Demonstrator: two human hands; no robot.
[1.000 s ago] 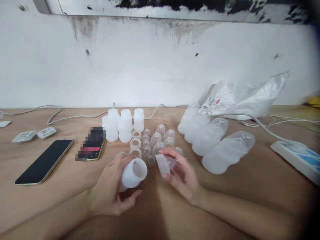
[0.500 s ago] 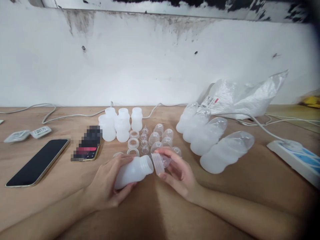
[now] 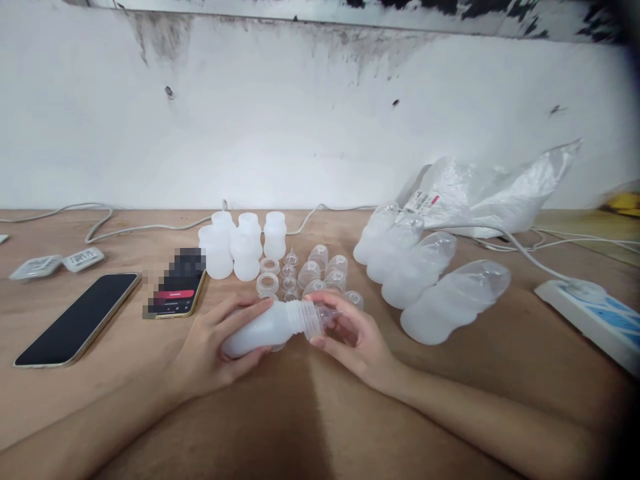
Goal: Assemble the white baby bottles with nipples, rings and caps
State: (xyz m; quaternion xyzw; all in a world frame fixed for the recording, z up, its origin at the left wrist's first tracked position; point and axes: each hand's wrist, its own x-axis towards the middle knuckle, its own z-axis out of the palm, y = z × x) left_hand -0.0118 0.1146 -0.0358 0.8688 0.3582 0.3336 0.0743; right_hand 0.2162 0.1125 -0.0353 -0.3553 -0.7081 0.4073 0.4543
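Since the gap has closed and the parts now appear joined, the left hand (image 3: 207, 340) grips the bottle (image 3: 257, 329), near and left of the collar (image 3: 313, 321) pinched by the right hand (image 3: 357, 333).

I see a wooden table (image 3: 240, 437) bearing two phones (image 3: 79, 320), open bottles (image 3: 246, 252), rings (image 3: 268, 287), clear caps (image 3: 336, 279), capped bottles (image 3: 440, 310) and, probably, small teats (image 3: 289, 272).

The left hand (image 3: 215, 343) clasps a frosted baby bottle (image 3: 257, 328) tipped sideways; the right hand (image 3: 357, 343) holds a teat-fitted screw collar (image 3: 313, 321) to its mouth. Four capped bottles (image 3: 416, 277) sit over to the right.
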